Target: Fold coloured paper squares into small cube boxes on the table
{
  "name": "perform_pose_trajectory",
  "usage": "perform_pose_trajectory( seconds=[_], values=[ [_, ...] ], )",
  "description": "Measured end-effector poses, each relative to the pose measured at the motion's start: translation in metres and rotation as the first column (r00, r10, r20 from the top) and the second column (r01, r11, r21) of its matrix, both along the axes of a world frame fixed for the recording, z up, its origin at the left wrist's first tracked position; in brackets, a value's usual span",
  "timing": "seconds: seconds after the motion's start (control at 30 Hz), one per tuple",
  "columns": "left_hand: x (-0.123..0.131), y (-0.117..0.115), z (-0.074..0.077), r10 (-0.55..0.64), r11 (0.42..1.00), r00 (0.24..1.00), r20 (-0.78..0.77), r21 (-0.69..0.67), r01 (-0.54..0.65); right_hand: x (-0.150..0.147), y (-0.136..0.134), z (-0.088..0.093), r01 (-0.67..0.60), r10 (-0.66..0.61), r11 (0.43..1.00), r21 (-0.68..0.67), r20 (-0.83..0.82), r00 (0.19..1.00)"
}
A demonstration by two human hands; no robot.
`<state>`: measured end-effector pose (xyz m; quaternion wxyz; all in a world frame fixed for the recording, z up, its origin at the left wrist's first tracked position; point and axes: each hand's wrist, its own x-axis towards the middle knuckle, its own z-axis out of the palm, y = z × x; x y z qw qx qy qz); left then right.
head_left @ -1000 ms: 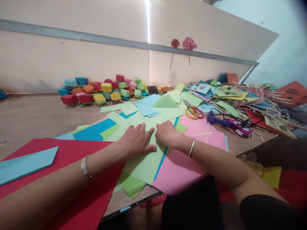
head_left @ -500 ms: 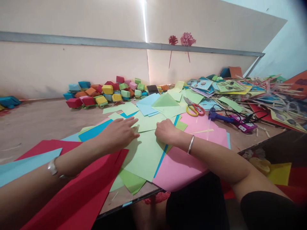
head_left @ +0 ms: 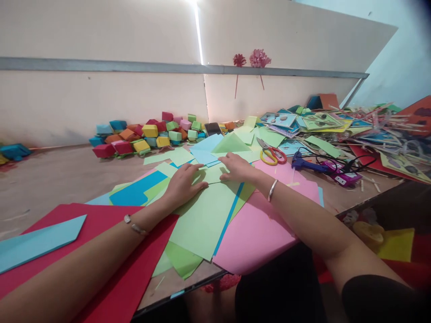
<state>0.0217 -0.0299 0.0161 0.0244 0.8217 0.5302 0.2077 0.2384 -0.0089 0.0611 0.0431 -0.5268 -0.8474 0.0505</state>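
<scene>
A small pale green paper [head_left: 213,174] lies between my two hands, over a larger light green sheet [head_left: 202,220]. My left hand [head_left: 183,185] is at its left end, thumb along the near edge and fingers on the far side. At the right end, my right hand [head_left: 237,168] has its thumb and fingers on the paper in the same way. Under the large sheet, a blue strip of paper [head_left: 229,220] shows along its right side. Just beyond the hands sit a folded green paper [head_left: 231,143] and light blue papers [head_left: 204,152].
Scissors [head_left: 272,154] lie right of my right hand, with a blue glue gun [head_left: 308,162] and a purple power strip [head_left: 340,174] beyond. Colourful paper blocks [head_left: 143,132] line the wall. Pink paper [head_left: 262,229] and red paper [head_left: 134,260] flank the green sheet.
My left hand has moved right and lowered onto the small green paper. My right hand has opened from a fist and moved slightly forward to the paper's other end.
</scene>
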Motion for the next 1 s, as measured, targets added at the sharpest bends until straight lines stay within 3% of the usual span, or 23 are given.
perform_pose_trajectory(
  seconds=[0.13, 0.23, 0.37, 0.43, 0.53, 0.63, 0.77, 0.87, 1.0],
  values=[
    [-0.001, 0.001, 0.005, -0.013, 1.0, 0.994, 0.106, 0.002, 0.013, 0.002, 0.009, -0.007, 0.009, -0.019, 0.998, -0.062, -0.163, 0.986],
    [-0.001, 0.001, 0.005, -0.006, 1.0, 0.987, 0.162, 0.012, 0.004, 0.001, 0.009, -0.007, 0.042, -0.038, 0.999, 0.007, -0.308, 0.951],
    [-0.001, 0.002, 0.002, 0.003, 1.0, 0.961, 0.277, -0.011, 0.0, -0.004, 0.002, -0.005, -0.05, 0.077, 0.996, 0.07, -0.473, 0.877],
    [-0.001, 0.002, 0.002, 0.025, 0.999, 0.93, 0.367, 0.035, -0.04, -0.009, -0.004, -0.006, -0.129, 0.097, 0.991, -0.021, -0.541, 0.835],
    [0.0, 0.001, 0.001, 0.032, 0.981, 0.896, 0.444, 0.155, -0.113, -0.019, -0.014, -0.012, -0.231, 0.013, 0.942, -0.242, -0.664, 0.748],
    [0.004, -0.002, -0.001, -0.018, 0.95, 0.892, 0.452, 0.287, -0.126, -0.029, -0.024, -0.017, -0.332, -0.098, 0.872, -0.358, -0.794, 0.6],
    [0.011, -0.006, -0.002, -0.121, 0.858, 0.916, 0.383, 0.504, -0.098, -0.036, -0.035, -0.014, -0.339, -0.253, 0.841, -0.422, -0.86, 0.443],
    [0.014, -0.01, 0.0, -0.164, 0.792, 0.933, 0.32, 0.606, -0.069, -0.035, -0.038, -0.007, -0.345, -0.325, 0.807, -0.48, -0.847, 0.42],
    [0.015, -0.012, 0.002, -0.181, 0.779, 0.943, 0.278, 0.626, -0.035, -0.032, -0.037, -0.001, -0.32, -0.314, 0.818, -0.479, -0.836, 0.45]
  ],
)
